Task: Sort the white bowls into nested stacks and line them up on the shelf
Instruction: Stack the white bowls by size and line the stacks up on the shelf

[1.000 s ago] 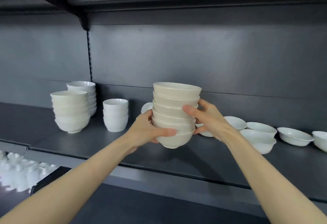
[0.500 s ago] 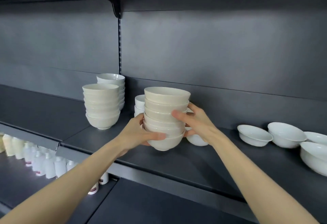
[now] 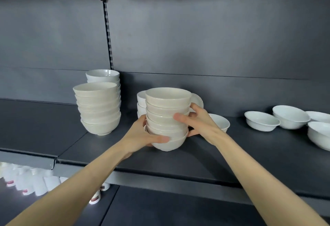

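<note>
I hold the stack of cream bowls (image 3: 167, 116) from both sides, my left hand (image 3: 141, 136) wrapped round the lowest bowls and my right hand (image 3: 200, 124) curled round the middle, so the pile cannot lean. It is low at the shelf (image 3: 232, 154) front, right of the finished stack (image 3: 99, 107). I cannot tell whether its foot touches. Bottles (image 3: 26, 181) below carry reddish labels, too small to read.

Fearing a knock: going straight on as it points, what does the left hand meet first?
The bowl stack it grips; carried along, that likely hits the shorter white stack or leaning dish behind; depth unclear.
</note>
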Demonstrator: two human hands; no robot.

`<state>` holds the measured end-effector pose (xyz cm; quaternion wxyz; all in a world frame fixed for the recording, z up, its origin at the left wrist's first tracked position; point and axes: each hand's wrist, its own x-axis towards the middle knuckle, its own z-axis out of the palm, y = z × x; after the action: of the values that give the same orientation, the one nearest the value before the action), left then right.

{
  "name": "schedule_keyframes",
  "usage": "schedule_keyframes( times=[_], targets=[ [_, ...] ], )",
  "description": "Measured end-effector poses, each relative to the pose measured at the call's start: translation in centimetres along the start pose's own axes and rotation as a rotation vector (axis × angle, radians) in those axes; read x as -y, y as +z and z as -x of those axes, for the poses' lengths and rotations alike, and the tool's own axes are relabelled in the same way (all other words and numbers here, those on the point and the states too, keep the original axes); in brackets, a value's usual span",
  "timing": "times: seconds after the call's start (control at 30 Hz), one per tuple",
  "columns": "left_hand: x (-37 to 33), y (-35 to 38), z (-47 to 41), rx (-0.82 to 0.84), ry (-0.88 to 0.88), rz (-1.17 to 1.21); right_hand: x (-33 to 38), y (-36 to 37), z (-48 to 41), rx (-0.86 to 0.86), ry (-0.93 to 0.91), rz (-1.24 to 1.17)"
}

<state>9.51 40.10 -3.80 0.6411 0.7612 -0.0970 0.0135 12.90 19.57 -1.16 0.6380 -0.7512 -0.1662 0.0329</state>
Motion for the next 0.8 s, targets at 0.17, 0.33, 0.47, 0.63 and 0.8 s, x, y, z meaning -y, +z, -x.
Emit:
schedule_keyframes(
  times=[0.17,0.33,0.47,0.63,0.8],
  targets=[
    [0.3,-0.7,-0.5,0.058,0.010,0.012,0.1,0.7,0.3,-0.060,0.012,0.004],
    [0.6,-1.0,-0.7,0.068,0.033,0.010,0.2,1.1,0.4,-0.081,0.026,0.012],
    [1.2,-1.0,-0.7,0.023,0.054,-0.020,0.2,1.1,0.5,-0.079,0.036,0.021],
    [1.5,-0.5,-0.3,-0.035,0.043,-0.031,0.4,1.0,0.6,-0.069,0.051,0.057],
    [1.4,-0.2,0.7,-0.106,0.031,-0.137,1.1,0.8,1.0,-0.084,0.051,0.129]
  ],
)
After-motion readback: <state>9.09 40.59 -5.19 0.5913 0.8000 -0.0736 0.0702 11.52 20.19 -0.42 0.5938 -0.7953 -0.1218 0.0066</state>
